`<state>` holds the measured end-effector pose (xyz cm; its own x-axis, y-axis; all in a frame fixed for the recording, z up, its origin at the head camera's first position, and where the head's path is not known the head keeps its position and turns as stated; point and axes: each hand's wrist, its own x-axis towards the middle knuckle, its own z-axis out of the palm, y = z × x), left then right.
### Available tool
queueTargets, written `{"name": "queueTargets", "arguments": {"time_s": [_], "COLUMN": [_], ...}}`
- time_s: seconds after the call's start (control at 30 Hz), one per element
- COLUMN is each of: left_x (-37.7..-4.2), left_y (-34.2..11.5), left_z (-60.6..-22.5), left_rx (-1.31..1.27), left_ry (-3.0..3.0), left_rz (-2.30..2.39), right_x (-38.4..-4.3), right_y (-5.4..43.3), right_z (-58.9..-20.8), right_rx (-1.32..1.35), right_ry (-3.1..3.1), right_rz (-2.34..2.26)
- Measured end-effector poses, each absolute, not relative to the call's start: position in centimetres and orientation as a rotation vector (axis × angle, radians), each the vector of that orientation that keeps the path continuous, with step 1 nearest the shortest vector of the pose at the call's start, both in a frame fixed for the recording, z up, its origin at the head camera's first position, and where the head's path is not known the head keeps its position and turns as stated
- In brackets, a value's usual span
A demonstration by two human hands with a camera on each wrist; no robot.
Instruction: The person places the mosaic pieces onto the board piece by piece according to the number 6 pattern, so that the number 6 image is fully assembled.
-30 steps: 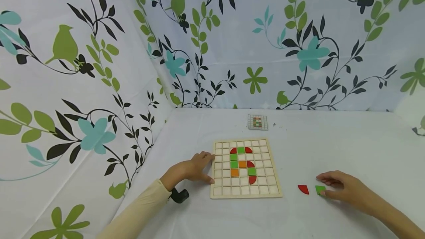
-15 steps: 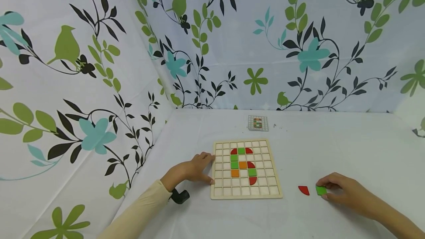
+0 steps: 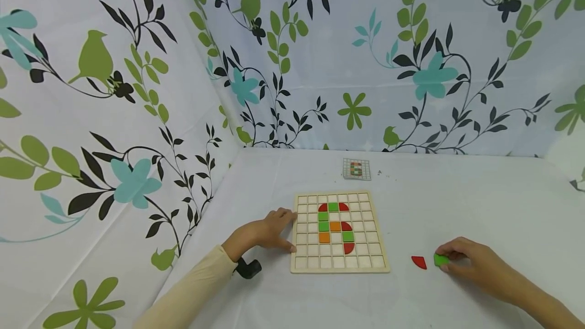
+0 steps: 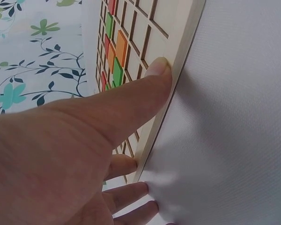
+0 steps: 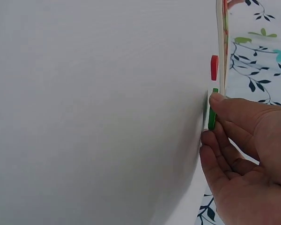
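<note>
A square wooden grid board (image 3: 340,270) lies on the table, with red, green and orange tiles set in its middle cells. At its left edge rests my left hand (image 3: 269,232), thumb and fingertips spread along the rim. In the left wrist view the thumb (image 4: 159,70) lies on the frame. To the right of the board, my right hand (image 3: 473,263) pinches a green square tile (image 3: 440,260) between thumb and fingers, close over the cloth. The right wrist view shows this tile (image 5: 212,112) tilted on edge. A red quarter-circle tile (image 3: 418,262) lies just left of it.
A small gridded card (image 3: 356,168) with a coloured pattern lies behind the board. The white tabletop (image 3: 480,197) runs back to a hanging floral cloth (image 3: 315,65), and more of that cloth hangs at the left. A black device (image 3: 249,269) sits at the left wrist.
My right fingers have closed on the green tile and tipped it up slightly; earlier it lay flat under them. My left hand and the board stay put.
</note>
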<state>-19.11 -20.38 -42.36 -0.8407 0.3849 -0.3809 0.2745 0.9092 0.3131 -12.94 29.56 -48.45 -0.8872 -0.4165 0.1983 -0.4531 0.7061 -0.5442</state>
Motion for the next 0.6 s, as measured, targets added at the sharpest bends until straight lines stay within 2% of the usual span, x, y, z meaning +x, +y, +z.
{"name": "queueTargets", "arguments": {"time_s": [0.27, 0.6], "left_x": [-19.2, -19.4], "left_y": [-20.5, -20.4], "left_z": [-42.5, -42.5], "left_rx": [0.474, 0.467], "left_ry": [2.618, 2.621], "left_rz": [0.348, 0.338], "right_x": [-14.4, -16.4], "right_y": [27.2, 21.5], "right_z": [-46.7, -45.1], "right_rx": [0.72, 0.732], "right_ry": [-2.864, -2.919], "right_rz": [0.873, 0.946]}}
